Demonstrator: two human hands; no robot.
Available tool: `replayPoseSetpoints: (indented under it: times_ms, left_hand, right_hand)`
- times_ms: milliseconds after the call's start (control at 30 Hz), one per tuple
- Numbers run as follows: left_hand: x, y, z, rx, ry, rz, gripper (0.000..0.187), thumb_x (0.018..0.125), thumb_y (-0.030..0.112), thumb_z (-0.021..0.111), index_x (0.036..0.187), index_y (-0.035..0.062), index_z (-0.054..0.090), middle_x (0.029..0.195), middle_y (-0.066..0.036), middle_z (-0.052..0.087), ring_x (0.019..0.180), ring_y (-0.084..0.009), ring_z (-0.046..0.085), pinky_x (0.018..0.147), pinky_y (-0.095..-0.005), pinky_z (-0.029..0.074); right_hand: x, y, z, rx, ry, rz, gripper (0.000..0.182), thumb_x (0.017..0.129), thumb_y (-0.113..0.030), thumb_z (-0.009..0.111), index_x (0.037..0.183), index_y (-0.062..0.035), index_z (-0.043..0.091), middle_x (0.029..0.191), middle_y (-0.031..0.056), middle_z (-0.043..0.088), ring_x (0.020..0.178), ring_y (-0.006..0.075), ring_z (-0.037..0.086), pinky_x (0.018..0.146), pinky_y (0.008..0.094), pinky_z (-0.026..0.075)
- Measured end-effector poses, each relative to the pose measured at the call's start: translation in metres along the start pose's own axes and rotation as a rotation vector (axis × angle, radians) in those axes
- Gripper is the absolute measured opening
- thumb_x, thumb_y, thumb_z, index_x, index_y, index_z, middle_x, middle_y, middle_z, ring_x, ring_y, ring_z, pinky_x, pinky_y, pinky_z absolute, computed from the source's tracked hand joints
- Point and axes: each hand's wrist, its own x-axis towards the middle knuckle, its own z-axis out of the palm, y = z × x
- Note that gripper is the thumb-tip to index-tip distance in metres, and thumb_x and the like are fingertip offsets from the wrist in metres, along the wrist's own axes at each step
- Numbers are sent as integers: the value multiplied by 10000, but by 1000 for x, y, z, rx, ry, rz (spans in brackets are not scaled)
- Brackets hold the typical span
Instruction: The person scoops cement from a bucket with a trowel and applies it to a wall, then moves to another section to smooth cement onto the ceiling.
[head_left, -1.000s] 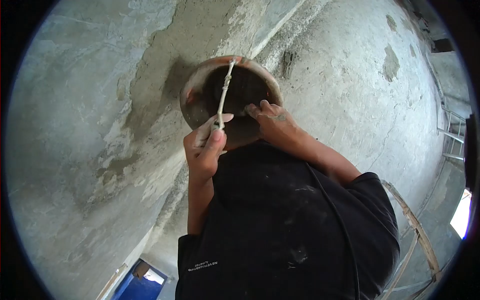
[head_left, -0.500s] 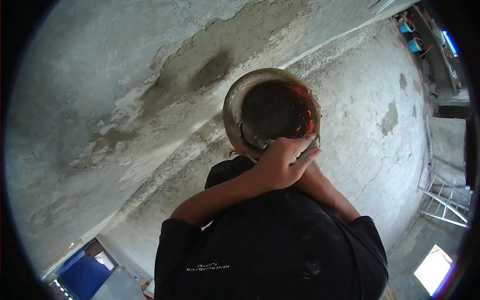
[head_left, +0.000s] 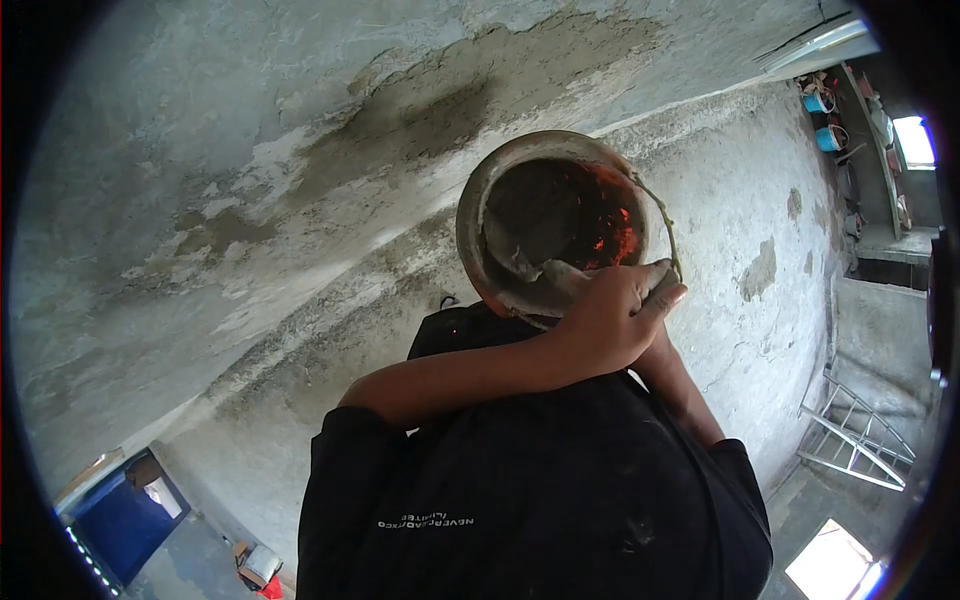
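Observation:
In front of my chest is a round mortar-smeared bucket (head_left: pixel 540 145), tilted so that its inside faces me. Dark wet mortar (head_left: pixel 535 205) lies inside, and orange-red shows through on the right wall. My left hand (head_left: pixel 610 315) reaches across over the bucket's lower rim, fingers and thumb closed around a grey handle end. From that hand a mortar-coated trowel (head_left: pixel 560 278) seems to extend into the bucket; its shape is partly buried. Behind my left hand, my right forearm (head_left: pixel 685 385) rises toward the bucket; the right hand itself is hidden. A thin bucket handle (head_left: pixel 668 220) curves along the right side.
A rough grey wall with a damp patch (head_left: pixel 430 115) stands at the upper left. Blue buckets (head_left: pixel 825 135) sit by a shelf at the far right. A metal ladder (head_left: pixel 860 440) is lower right, a blue door (head_left: pixel 125 520) lower left. Grey floor (head_left: pixel 740 190) extends rightward.
The bucket and my left hand have shifted slightly right in view. The bucket's handle now stands out from the rim, and more of the grey tool shows beside my left hand.

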Motion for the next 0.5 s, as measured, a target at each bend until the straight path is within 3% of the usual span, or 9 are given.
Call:
replayPoseSetpoints:
  times_ms: [67,167,300,333,400,433,467,500]
  left_hand:
    - [2,-1,-6,-26,2,-48,259,951,191,565,809,-23,541,596,-63,461,627,-60,371,541,-298,358]
    - [1,0,-13,-62,23,-82,258,956,189,560,799,-15,540,599,-18,450,624,-51,370,536,-286,348]
    - [1,-6,-18,-45,48,-93,244,963,181,551,809,-8,548,603,22,425,621,-32,366,526,-262,330]
    - [0,-5,-18,-49,53,-94,244,963,181,551,809,-8,548,603,22,425,621,-32,366,526,-262,330]
    - [0,0,-14,-224,46,-123,232,964,180,548,836,-13,571,592,18,439,599,-35,364,515,-257,326]
    - [-1,-1,-11,-235,58,-121,232,964,180,548,836,-13,571,592,18,439,599,-35,364,515,-257,326]
    - [-2,-2,-7,-196,48,-115,231,963,185,550,850,-15,581,585,4,451,581,-44,366,510,-264,330]
    - [-3,-4,-5,-157,36,-109,231,962,189,553,864,-16,592,578,-9,463,564,-52,368,505,-271,333]
  right_hand:
    - [-5,-4,-4,130,-92,46,267,785,-122,651,1032,-27,615,953,201,638,930,398,607,767,446,487]
    - [-1,-16,-17,-229,-177,-224,239,785,-100,644,1008,-18,623,899,211,642,896,410,612,776,454,494]
    - [9,-19,-44,-353,-258,-152,123,767,-41,616,880,-5,648,806,184,653,810,373,629,724,436,503]
    - [12,-19,-48,-391,-197,-178,83,741,-11,608,817,-7,642,756,162,648,777,359,630,710,434,500]
    - [20,-18,-55,-428,-118,-114,210,729,-14,610,936,-30,643,849,170,655,820,364,629,732,434,504]
    - [23,-18,-56,-470,-91,-23,281,744,-39,607,1023,-45,647,919,169,664,853,359,633,751,428,511]
    - [28,-19,-53,-479,-105,-27,281,744,-39,607,1023,-45,647,919,169,664,853,359,633,751,428,511]
    - [34,-19,-44,-445,-12,-32,350,770,-83,597,1119,-73,623,1016,165,649,921,345,625,790,421,512]
